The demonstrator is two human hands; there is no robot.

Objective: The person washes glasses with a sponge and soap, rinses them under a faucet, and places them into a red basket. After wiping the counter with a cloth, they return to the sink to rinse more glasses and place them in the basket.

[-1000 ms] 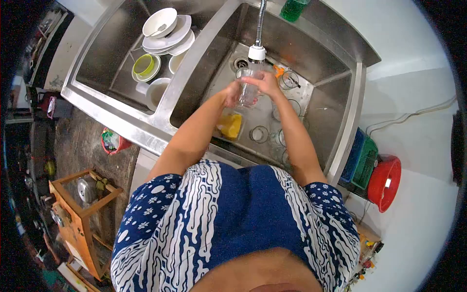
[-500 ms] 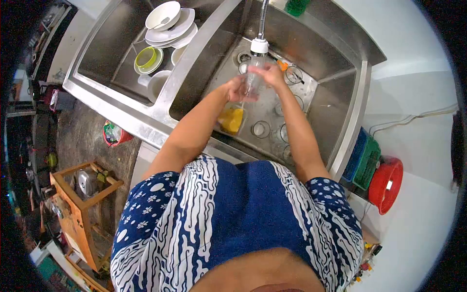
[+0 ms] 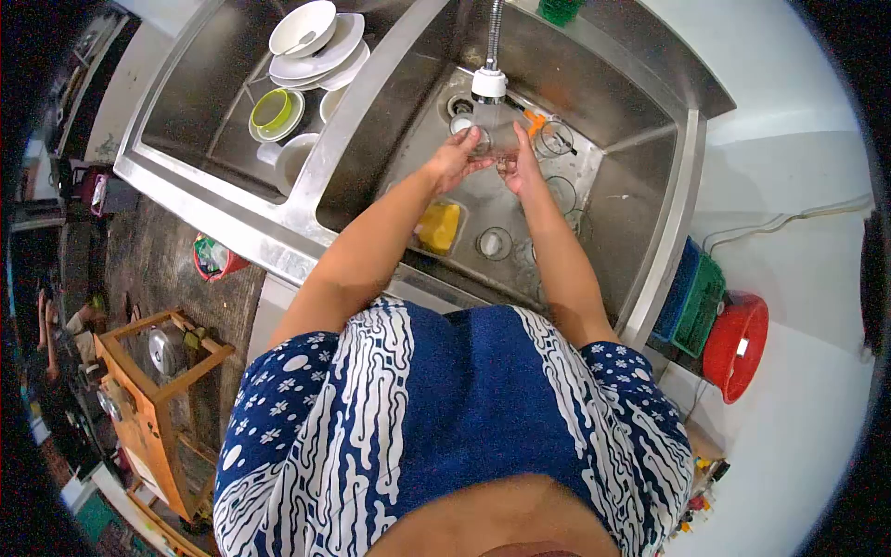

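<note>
Under the faucet head (image 3: 489,85), a clear drinking glass (image 3: 482,143) lies tilted between my two hands. My left hand (image 3: 453,160) grips one end of it, fingers curled round. At the other end my right hand (image 3: 522,169) has its fingers against the glass, though the clear wall is hard to make out there. Just below my left hand sits a yellow sponge (image 3: 440,227) in a clear tub. Another glass (image 3: 494,243) stands on the sink floor, and a further glass (image 3: 555,137) with something orange beside it is past my right hand.
In the left basin (image 3: 190,125) are stacked white plates (image 3: 320,63), a white bowl (image 3: 302,28), a green bowl (image 3: 271,110) and a white mug (image 3: 295,160). A red basin (image 3: 736,353) and green basket (image 3: 698,311) stand right of the sink.
The glass has turned from roughly upright to tilted sideways, and my hands have moved slightly apart. My right hand has gone a little lower. The camera view has shifted slightly.
</note>
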